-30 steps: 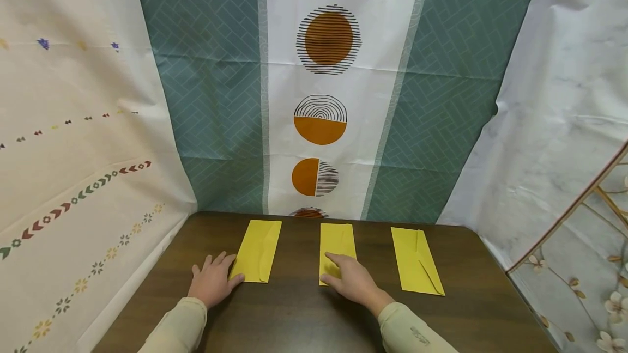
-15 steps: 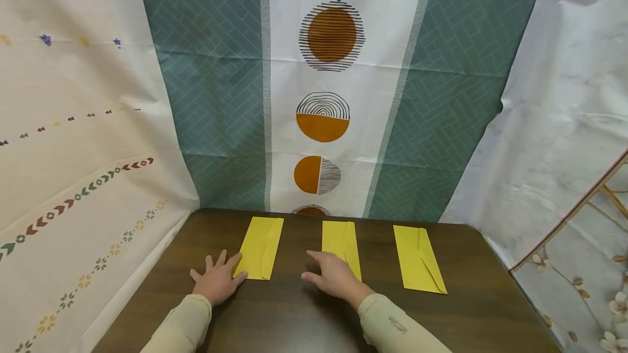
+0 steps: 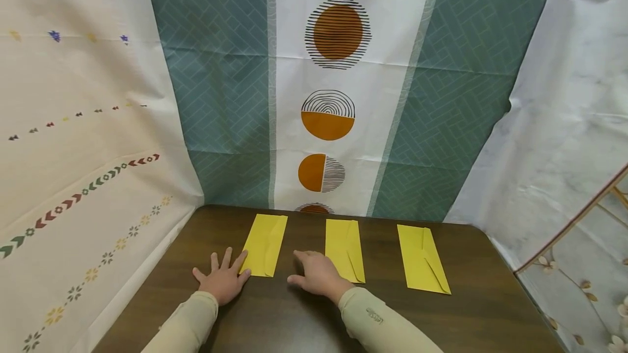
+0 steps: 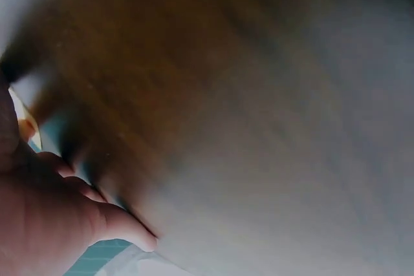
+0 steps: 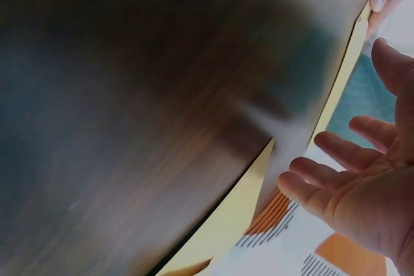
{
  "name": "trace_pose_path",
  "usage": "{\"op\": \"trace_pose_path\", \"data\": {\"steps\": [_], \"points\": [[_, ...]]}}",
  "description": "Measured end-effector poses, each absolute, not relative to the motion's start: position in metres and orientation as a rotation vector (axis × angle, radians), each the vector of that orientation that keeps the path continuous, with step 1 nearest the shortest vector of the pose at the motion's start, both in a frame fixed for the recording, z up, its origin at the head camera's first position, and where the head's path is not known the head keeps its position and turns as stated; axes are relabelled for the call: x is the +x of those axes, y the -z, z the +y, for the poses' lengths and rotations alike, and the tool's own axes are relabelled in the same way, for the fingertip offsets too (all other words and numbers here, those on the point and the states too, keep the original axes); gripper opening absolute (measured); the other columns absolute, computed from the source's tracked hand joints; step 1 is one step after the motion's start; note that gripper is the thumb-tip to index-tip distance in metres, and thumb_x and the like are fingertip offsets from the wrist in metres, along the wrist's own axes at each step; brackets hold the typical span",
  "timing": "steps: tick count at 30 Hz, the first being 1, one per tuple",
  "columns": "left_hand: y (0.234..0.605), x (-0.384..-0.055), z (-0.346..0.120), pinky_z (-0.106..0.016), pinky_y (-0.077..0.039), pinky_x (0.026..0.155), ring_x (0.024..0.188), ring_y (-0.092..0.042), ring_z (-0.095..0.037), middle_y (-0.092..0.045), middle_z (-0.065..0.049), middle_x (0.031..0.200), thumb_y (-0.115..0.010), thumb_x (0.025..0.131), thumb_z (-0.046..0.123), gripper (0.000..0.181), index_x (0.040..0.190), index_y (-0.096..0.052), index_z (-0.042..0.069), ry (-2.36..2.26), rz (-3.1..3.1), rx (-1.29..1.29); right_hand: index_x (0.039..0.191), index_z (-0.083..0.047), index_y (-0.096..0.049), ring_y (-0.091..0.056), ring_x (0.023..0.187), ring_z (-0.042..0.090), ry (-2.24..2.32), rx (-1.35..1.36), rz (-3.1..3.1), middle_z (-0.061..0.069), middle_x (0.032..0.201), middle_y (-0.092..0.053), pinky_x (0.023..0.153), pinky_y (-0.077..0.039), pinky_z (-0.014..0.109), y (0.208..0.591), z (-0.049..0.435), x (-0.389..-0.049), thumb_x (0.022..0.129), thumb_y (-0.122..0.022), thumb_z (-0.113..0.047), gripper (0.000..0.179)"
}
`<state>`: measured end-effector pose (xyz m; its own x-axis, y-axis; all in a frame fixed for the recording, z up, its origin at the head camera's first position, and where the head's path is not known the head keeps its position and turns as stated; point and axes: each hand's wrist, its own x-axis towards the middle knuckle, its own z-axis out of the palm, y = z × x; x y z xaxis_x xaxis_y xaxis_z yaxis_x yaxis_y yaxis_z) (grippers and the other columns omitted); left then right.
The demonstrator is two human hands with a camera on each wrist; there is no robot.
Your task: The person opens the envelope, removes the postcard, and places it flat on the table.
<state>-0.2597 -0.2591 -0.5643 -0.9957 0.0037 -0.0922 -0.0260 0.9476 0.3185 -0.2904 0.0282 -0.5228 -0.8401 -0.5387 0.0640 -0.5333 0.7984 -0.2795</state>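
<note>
Three yellow envelopes lie flat on the dark wooden table. My left hand (image 3: 223, 282) rests with spread fingers at the lower left edge of the left envelope (image 3: 267, 244), its index finger and thumb touching that edge. Between the left and middle envelopes hovers my right hand (image 3: 316, 274), fingers extended and holding nothing; its wrist is close to the lower left of the middle envelope (image 3: 343, 249). In the right wrist view the right hand (image 5: 362, 185) has loosely spread fingers above the tabletop. Farther right lies the third envelope (image 3: 423, 257), apart from both hands.
The wooden table (image 3: 294, 326) has rounded far corners. Behind it hangs a green and white curtain (image 3: 235, 124) with orange circles. A cream patterned cloth (image 3: 98, 178) borders the left side, and a marbled, flowered cloth (image 3: 564, 206) borders the right.
My right hand has moved left, from over the middle envelope to the gap beside the left one. My left hand stays at the left envelope's edge. The head view has shifted slightly.
</note>
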Motion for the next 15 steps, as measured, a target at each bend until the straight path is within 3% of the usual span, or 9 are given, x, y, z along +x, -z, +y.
{"op": "trace_pose_path", "data": {"steps": [15], "points": [[0.552,-0.246,-0.25,-0.098,0.002,0.105,0.159,-0.008,-0.065,-0.016,-0.026,0.177,-0.041,0.114,0.051,0.065,0.171,-0.028,0.022,-0.403,3.039,-0.007,0.161,-0.012,-0.049,-0.05,0.149,0.048,0.401,-0.665,2.914,0.017,0.162,-0.053,0.122,-0.042,0.062,0.527,-0.004,-0.293,0.091,-0.073,-0.069,0.093]]}}
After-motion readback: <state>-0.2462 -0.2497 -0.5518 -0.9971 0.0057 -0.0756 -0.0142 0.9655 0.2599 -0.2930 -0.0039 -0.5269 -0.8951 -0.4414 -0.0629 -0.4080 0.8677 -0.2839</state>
